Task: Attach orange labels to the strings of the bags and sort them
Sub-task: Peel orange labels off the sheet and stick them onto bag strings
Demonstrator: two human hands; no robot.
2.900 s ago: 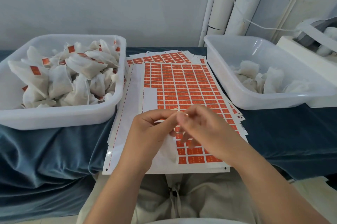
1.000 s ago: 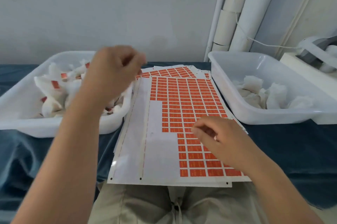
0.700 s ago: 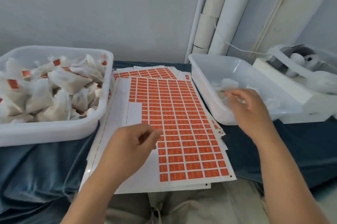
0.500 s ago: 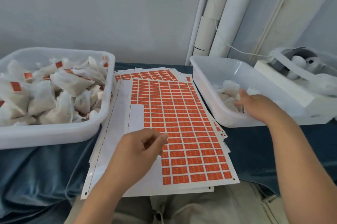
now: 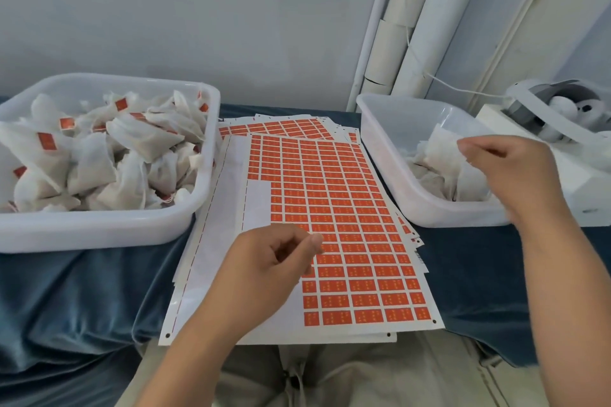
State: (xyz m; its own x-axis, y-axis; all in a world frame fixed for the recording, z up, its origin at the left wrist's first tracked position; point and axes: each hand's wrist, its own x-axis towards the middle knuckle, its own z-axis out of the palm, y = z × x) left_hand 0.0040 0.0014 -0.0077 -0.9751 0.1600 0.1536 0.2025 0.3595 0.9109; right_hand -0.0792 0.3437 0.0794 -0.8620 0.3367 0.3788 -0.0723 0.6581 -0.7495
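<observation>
A sheet of orange labels (image 5: pixel 347 201) lies on a stack of such sheets in the middle of the table. My left hand (image 5: pixel 264 271) hovers just over its near part with fingers loosely curled and thumb pointing at the labels; nothing shows in it. The white tub on the left (image 5: pixel 99 234) is piled with labelled white bags (image 5: pixel 132 148). The white tub on the right (image 5: pixel 429 211) holds a few unlabelled bags (image 5: pixel 426 178). Above them my right hand (image 5: pixel 509 171) pinches the edge of one white bag (image 5: pixel 441 148), raised a little off the pile.
A blue cloth (image 5: pixel 66 300) covers the table and hangs over its near edge. A white box with a white and grey device (image 5: pixel 558 112) stands at the far right. White pipes (image 5: pixel 396 26) and a cable run up the wall behind.
My left hand dropped the labelled bag into the left tub and came back over the sheet. My right hand went into the right tub and now lifts one bag.
</observation>
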